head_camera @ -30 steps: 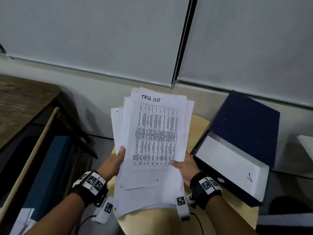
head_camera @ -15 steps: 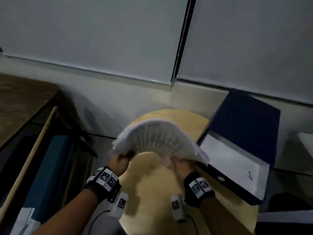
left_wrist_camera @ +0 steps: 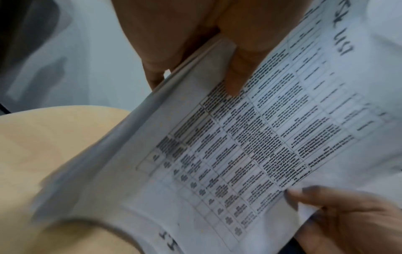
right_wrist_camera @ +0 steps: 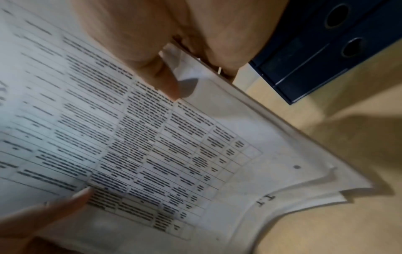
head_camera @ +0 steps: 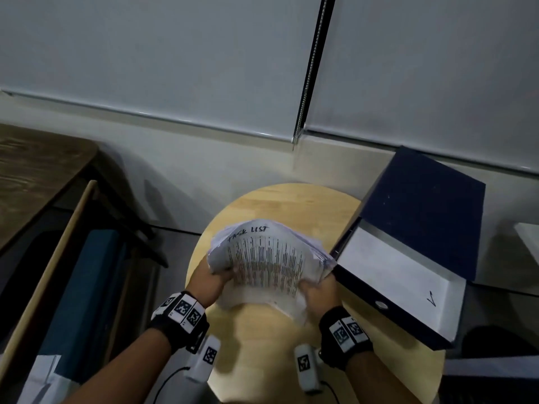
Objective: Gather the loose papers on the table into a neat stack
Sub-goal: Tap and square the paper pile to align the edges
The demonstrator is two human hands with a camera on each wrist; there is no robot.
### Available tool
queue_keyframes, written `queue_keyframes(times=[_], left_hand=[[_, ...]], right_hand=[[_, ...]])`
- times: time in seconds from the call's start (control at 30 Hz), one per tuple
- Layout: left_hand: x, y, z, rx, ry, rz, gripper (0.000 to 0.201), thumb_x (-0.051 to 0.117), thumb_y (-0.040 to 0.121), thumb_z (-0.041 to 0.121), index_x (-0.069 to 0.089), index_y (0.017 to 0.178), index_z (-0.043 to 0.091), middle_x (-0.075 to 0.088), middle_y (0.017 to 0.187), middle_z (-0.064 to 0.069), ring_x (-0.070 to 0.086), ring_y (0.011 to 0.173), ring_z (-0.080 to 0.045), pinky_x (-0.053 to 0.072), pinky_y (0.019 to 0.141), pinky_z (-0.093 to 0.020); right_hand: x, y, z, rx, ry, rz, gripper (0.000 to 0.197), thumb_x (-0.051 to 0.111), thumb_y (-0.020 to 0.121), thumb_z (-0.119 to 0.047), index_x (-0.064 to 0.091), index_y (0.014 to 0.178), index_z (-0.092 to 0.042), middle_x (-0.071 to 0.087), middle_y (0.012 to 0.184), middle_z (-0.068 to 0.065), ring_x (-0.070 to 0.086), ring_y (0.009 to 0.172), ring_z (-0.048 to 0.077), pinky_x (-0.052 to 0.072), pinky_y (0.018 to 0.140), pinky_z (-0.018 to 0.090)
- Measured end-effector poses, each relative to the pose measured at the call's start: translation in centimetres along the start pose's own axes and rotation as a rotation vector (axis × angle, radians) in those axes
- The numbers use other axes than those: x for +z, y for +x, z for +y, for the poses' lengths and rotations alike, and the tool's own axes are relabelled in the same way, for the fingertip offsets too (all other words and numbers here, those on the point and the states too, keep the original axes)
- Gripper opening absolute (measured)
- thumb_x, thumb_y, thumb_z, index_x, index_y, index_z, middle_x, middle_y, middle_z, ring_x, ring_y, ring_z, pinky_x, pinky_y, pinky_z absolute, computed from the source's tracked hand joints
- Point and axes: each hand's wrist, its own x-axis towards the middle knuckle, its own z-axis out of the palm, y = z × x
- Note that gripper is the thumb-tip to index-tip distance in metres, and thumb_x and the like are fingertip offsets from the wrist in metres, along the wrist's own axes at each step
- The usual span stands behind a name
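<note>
A thick bundle of white papers (head_camera: 268, 258), topped by a printed table headed "TASK LIST", arches above the round wooden table (head_camera: 277, 345). My left hand (head_camera: 213, 279) grips its left edge, thumb on top (left_wrist_camera: 237, 68), fingers underneath. My right hand (head_camera: 316, 290) grips the right edge the same way, thumb (right_wrist_camera: 161, 75) on the top sheet. The papers (left_wrist_camera: 217, 154) bow upward between the hands and their lower corners (right_wrist_camera: 326, 194) fan out unevenly. The sheets underneath are hidden by the top one.
A dark blue box file (head_camera: 414, 237) lies open on the table's right side, close to my right hand, also seen in the right wrist view (right_wrist_camera: 326, 51). A dark wooden desk (head_camera: 35, 170) stands at left. White blinds (head_camera: 175, 53) and a wall ledge lie behind.
The bundle was held upright facing me, then was tipped away and lowered toward the table. It now bows upward between both hands, with the top sheet's heading showing again.
</note>
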Motion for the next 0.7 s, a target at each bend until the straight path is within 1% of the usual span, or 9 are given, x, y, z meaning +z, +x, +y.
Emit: queue_keyframes(times=[0.1,0.17,0.3,0.4,0.5,0.57,0.6,0.67,0.7], left_hand=[[0.1,0.1,-1.6,-0.043,-0.052,-0.016,0.059,0.084,0.044,0.044,0.066,0.1,0.034,0.074,0.093,0.021,0.067,0.093,-0.005,0.053,0.089,-0.045],[-0.1,0.2,-2.2,-0.046,-0.074,-0.016,0.056,0.085,0.046,0.036,0.069,0.099,0.034,0.075,0.097,0.012,0.067,0.097,-0.019,0.053,0.091,-0.051],[-0.3,0.9,-2.3,-0.046,-0.146,0.025,0.079,0.091,0.036,0.037,0.063,0.108,0.022,0.076,0.097,0.005,0.069,0.094,-0.015,0.057,0.082,-0.033],[-0.4,1.5,-2.5,-0.05,-0.222,0.041,0.069,0.08,0.043,0.006,0.062,0.109,0.015,0.076,0.095,0.001,0.07,0.091,-0.015,0.057,0.079,-0.033],[0.0,1.3,-1.6,-0.091,-0.236,0.066,0.053,0.062,0.044,-0.009,0.06,0.093,0.011,0.074,0.067,0.012,0.066,0.065,-0.001,0.052,0.057,-0.014],[0.0,1.1,-1.3,-0.096,-0.24,0.072,0.047,0.058,0.044,-0.014,0.058,0.088,0.003,0.067,0.057,0.007,0.061,0.055,-0.001,0.048,0.048,-0.015],[-0.1,1.1,-1.4,-0.1,-0.237,0.068,0.05,0.056,0.041,-0.013,0.058,0.089,0.001,0.065,0.062,0.006,0.061,0.059,-0.008,0.049,0.048,-0.019],[-0.2,1.3,-2.0,-0.117,-0.246,0.049,0.055,0.053,0.033,-0.008,0.06,0.087,0.001,0.062,0.072,-0.004,0.056,0.071,-0.024,0.046,0.055,-0.026],[-0.2,1.5,-2.5,-0.127,-0.257,0.05,0.054,0.053,0.032,-0.008,0.061,0.084,0.004,0.062,0.073,-0.006,0.054,0.075,-0.025,0.045,0.059,-0.028]], right_hand=[[-0.2,-0.5,0.6,0.039,0.028,-0.079,0.021,0.075,0.074,-0.005,0.069,0.093,-0.012,0.076,0.093,0.008,0.073,0.086,0.026,0.057,0.089,0.053],[-0.4,-0.8,0.6,0.012,0.014,-0.101,0.021,0.074,0.075,-0.003,0.069,0.092,-0.015,0.076,0.094,0.006,0.072,0.089,0.023,0.056,0.091,0.05],[-1.0,-0.8,0.3,-0.027,0.016,-0.111,0.028,0.077,0.074,-0.006,0.069,0.096,-0.02,0.076,0.095,-0.001,0.072,0.093,0.018,0.056,0.093,0.045],[-1.2,-0.7,0.0,-0.049,0.028,-0.115,0.038,0.078,0.074,-0.004,0.064,0.101,-0.027,0.074,0.099,-0.005,0.07,0.096,0.016,0.054,0.091,0.041],[-1.3,-0.7,-0.4,-0.062,0.048,-0.111,0.054,0.07,0.065,-0.007,0.059,0.115,-0.024,0.072,0.105,-0.002,0.068,0.102,0.02,0.054,0.091,0.041],[-1.2,-0.5,-0.1,-0.058,0.057,-0.086,0.062,0.061,0.059,-0.008,0.057,0.121,-0.012,0.071,0.101,0.002,0.068,0.1,0.024,0.056,0.087,0.038],[-1.2,-0.5,-0.1,-0.048,0.048,-0.078,0.063,0.058,0.058,-0.008,0.056,0.121,-0.007,0.071,0.097,0.003,0.069,0.095,0.022,0.056,0.08,0.031],[-1.2,-0.4,0.3,-0.028,0.018,-0.083,0.064,0.056,0.057,-0.01,0.055,0.12,0.001,0.07,0.091,0.003,0.068,0.082,0.01,0.052,0.067,0.02],[-1.2,-0.3,0.5,-0.023,0.004,-0.089,0.064,0.056,0.057,-0.01,0.055,0.119,0.004,0.069,0.088,0.003,0.068,0.075,0.005,0.05,0.063,0.016]])
